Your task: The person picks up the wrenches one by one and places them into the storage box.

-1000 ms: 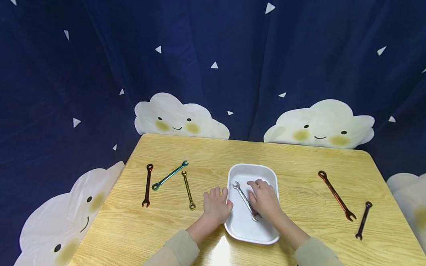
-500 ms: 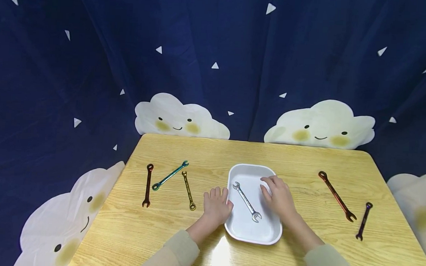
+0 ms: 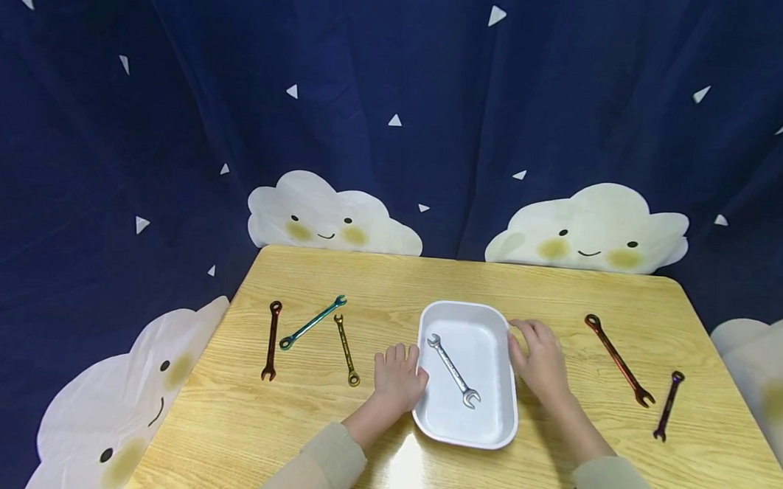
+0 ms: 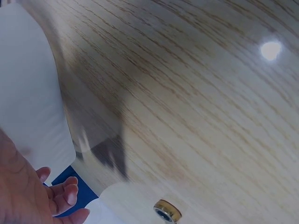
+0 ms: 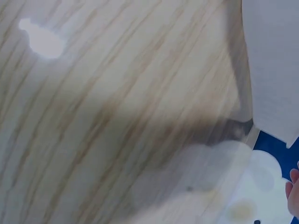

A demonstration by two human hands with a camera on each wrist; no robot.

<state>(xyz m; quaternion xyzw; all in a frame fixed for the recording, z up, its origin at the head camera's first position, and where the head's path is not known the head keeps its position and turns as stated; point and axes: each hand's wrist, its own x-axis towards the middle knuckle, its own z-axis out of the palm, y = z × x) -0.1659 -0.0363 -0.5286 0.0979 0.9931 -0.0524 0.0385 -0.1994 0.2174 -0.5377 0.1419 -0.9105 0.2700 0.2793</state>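
Note:
A white tray (image 3: 465,425) stands in the middle of the table with a silver wrench (image 3: 454,371) lying slantwise inside it. My left hand (image 3: 397,381) rests at the tray's left side, thumb over the rim and the other fingers spread outside. In the left wrist view, those fingers (image 4: 60,191) are loosely bent beside the tray's outer wall (image 4: 37,88). On the other side, my right hand (image 3: 543,363) is just outside the right rim, fingertips and thumb right at the edge, relaxed. Only a few right fingertips (image 5: 293,186) show in the right wrist view.
Left of the tray lie a dark red wrench (image 3: 271,341), a teal wrench (image 3: 312,323) and a yellow wrench (image 3: 346,351). To the right are a red wrench (image 3: 618,358) and a purple wrench (image 3: 669,407). A blue curtain (image 3: 398,112) hangs behind the wooden table (image 3: 376,281).
My right hand has moved right, from above the silver wrench inside the tray to outside the right rim, uncovering the wrench's lower end. My left hand has stayed in place.

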